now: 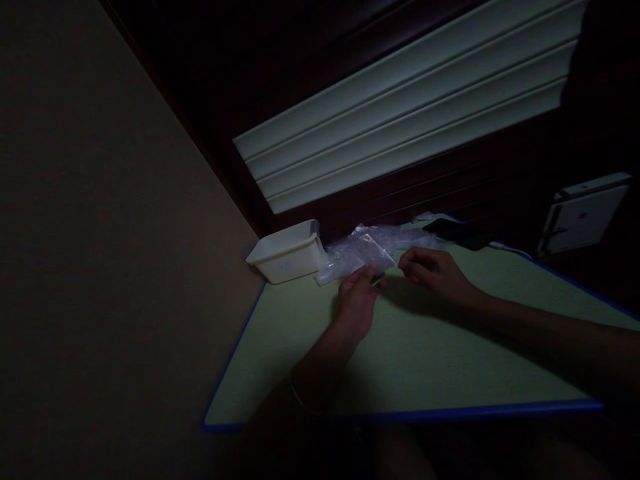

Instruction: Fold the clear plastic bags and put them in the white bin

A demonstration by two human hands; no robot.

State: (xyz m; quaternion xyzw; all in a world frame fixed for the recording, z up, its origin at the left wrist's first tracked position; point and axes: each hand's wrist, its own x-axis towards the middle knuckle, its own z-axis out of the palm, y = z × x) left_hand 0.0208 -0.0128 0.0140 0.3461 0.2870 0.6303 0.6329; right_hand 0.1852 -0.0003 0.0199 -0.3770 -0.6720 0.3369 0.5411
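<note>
My left hand [357,300] is closed on a small clear plastic bag [377,252], with the thumb on top of its lower edge. A thin pale strip shows by the fingers of that hand; what it is I cannot make out. At the bag's right corner, my right hand [430,272] is pinched, thumb against forefinger, and the corner runs up to these fingertips. Behind both hands more crumpled clear plastic bags [340,257] lie in a heap on the table. The picture is dark, so details between the fingers are hard to see.
A pale green table [430,360] with a blue edge stands under my hands. At its back left is a white plastic bin [290,257]. Toward the back right lie a dark object [457,233] and a white cable [509,249]. A slatted dark door and a wall border the table.
</note>
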